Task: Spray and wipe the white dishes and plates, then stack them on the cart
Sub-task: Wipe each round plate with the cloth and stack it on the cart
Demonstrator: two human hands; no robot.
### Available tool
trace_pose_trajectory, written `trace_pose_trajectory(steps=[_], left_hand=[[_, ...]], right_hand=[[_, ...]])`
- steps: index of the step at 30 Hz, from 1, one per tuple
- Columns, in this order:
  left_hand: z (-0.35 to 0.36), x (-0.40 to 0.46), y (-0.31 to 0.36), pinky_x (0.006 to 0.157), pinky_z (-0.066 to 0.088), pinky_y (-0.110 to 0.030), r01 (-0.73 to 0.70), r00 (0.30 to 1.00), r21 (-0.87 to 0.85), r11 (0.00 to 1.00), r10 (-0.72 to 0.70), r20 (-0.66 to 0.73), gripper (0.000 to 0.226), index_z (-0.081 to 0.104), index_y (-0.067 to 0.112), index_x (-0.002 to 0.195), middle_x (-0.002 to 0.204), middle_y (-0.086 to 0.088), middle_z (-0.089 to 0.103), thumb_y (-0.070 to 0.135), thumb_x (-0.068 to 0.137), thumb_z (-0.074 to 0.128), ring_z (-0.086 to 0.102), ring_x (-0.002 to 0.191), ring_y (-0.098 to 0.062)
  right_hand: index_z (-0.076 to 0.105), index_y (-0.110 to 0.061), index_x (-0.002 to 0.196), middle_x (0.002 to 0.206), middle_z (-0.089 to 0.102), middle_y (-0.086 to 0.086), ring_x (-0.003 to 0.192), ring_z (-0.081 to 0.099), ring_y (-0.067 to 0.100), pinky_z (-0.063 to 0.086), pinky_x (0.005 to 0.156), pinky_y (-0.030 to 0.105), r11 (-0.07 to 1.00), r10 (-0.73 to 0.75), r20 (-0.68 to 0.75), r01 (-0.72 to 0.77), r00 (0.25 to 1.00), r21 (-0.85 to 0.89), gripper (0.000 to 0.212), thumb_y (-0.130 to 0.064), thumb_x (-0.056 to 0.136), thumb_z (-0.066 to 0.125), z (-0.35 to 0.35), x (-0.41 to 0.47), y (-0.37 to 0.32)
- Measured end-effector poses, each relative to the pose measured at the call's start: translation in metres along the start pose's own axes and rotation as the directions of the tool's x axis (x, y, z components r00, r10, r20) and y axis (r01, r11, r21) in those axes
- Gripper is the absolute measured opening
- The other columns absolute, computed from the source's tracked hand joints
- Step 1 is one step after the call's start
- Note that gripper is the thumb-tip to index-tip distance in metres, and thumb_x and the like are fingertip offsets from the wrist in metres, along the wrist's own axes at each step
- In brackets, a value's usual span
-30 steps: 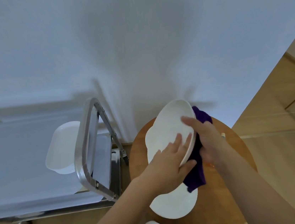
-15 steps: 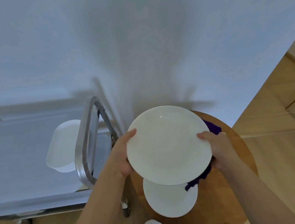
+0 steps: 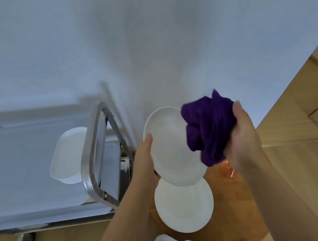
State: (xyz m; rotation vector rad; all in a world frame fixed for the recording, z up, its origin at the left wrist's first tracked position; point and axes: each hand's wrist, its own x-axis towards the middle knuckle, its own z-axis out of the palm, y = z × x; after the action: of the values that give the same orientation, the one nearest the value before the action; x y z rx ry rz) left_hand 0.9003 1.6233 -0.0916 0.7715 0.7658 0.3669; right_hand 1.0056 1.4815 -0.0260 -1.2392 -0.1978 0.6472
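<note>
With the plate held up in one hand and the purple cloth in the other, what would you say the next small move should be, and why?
Probably bring the purple cloth down flat onto the face of the held plate and wipe across it. The left hand grips the plate by its rim, tilted up, while the right hand holds the bunched cloth at the plate's right edge, covering only that edge.

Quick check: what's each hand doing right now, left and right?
Left hand: grips the white plate at its edge, holding it up over the table.
Right hand: holds the bunched purple cloth against the plate.
</note>
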Motion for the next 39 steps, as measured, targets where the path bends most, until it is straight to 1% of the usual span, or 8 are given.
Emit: trace_pose_trajectory(steps=[4,10,15,20,24,29,34,39], left_hand=[[0.007,-0.006,-0.010,0.096,0.045,-0.060,-0.088,0.994,0.059,0.994,0.083,0.073,0.056,0.054,0.021,0.129,0.124,-0.017,0.061,0.052,0.082,0.052,0.059,0.113,-0.036],[0.001,-0.010,-0.017,0.094,0.050,-0.052,-0.032,0.995,-0.025,0.999,0.034,0.097,0.067,0.054,0.026,0.130,0.119,-0.007,0.067,0.059,0.071,0.054,0.064,0.109,-0.030],[0.004,-0.014,-0.022,0.096,0.049,-0.053,0.012,0.999,0.019,1.000,-0.012,0.031,0.062,0.058,0.025,0.126,0.118,-0.010,0.067,0.057,0.073,0.054,0.061,0.112,-0.030],[-0.008,-0.009,-0.023,0.081,0.057,-0.043,0.005,0.998,-0.065,0.998,-0.009,-0.054,0.061,0.061,0.020,0.121,0.108,-0.010,0.071,0.058,0.073,0.054,0.067,0.103,-0.028],[-0.021,-0.001,-0.016,0.054,0.057,-0.038,0.099,0.992,-0.189,0.977,-0.112,-0.060,0.050,0.061,0.016,0.110,0.090,-0.013,0.074,0.057,0.084,0.051,0.072,0.078,-0.031],[-0.031,0.000,-0.021,0.048,0.055,-0.033,0.082,0.997,-0.085,0.993,-0.083,-0.008,0.045,0.063,0.021,0.102,0.076,-0.005,0.074,0.059,0.082,0.051,0.071,0.065,-0.023],[-0.043,0.008,-0.045,0.068,0.056,-0.037,0.079,0.993,0.281,0.957,-0.049,-0.110,0.063,0.056,0.031,0.115,0.103,-0.001,0.071,0.069,0.064,0.054,0.068,0.090,-0.021],[-0.062,0.030,-0.087,0.072,0.053,-0.038,0.260,0.952,0.417,0.871,-0.159,-0.262,0.050,0.041,0.030,0.133,0.119,-0.002,0.059,0.059,0.092,0.041,0.058,0.106,-0.025]], right_hand=[[0.063,-0.028,0.097,0.087,0.070,-0.013,0.082,0.064,-0.001,0.047,0.066,0.006,0.967,0.040,0.010,-0.036,0.999,-0.253,0.032,-0.048,0.095,0.039,0.015,0.007,0.018],[0.039,-0.027,0.094,0.089,0.043,-0.015,0.114,0.043,0.028,0.025,0.108,0.049,0.691,-0.279,-0.157,0.085,0.947,-0.717,0.008,-0.028,0.096,0.046,0.020,0.023,0.071],[0.049,-0.031,0.103,0.095,0.053,-0.013,0.096,0.050,0.016,0.038,0.099,0.046,0.579,-0.401,0.079,0.320,0.913,-0.750,0.022,-0.045,0.087,0.041,0.045,0.017,0.083],[0.055,-0.022,0.114,0.105,0.057,-0.009,0.103,0.049,0.009,0.036,0.104,0.038,0.580,-0.166,0.389,0.409,0.906,-0.704,0.036,-0.029,0.080,0.045,0.041,0.010,0.096],[0.055,-0.024,0.106,0.084,0.049,-0.024,0.083,0.052,0.001,0.041,0.076,0.010,0.586,0.092,0.529,0.383,0.844,-0.714,0.031,-0.024,0.075,0.050,0.022,0.002,0.100],[0.057,-0.023,0.104,0.089,0.050,-0.015,0.078,0.053,0.005,0.041,0.067,0.008,0.482,0.093,0.402,0.312,0.911,-0.819,0.022,-0.021,0.082,0.053,-0.014,-0.003,0.117],[0.055,-0.022,0.084,0.082,0.056,-0.010,0.084,0.044,0.009,0.037,0.074,0.026,-0.025,0.031,0.256,0.257,0.966,-0.966,0.014,-0.033,0.085,0.046,-0.054,0.009,0.140],[0.037,-0.020,0.054,0.057,0.041,-0.006,0.059,0.039,0.006,0.034,0.057,0.025,0.099,-0.040,-0.066,-0.061,0.997,-0.993,0.031,-0.019,0.080,0.055,-0.082,0.008,0.153]])
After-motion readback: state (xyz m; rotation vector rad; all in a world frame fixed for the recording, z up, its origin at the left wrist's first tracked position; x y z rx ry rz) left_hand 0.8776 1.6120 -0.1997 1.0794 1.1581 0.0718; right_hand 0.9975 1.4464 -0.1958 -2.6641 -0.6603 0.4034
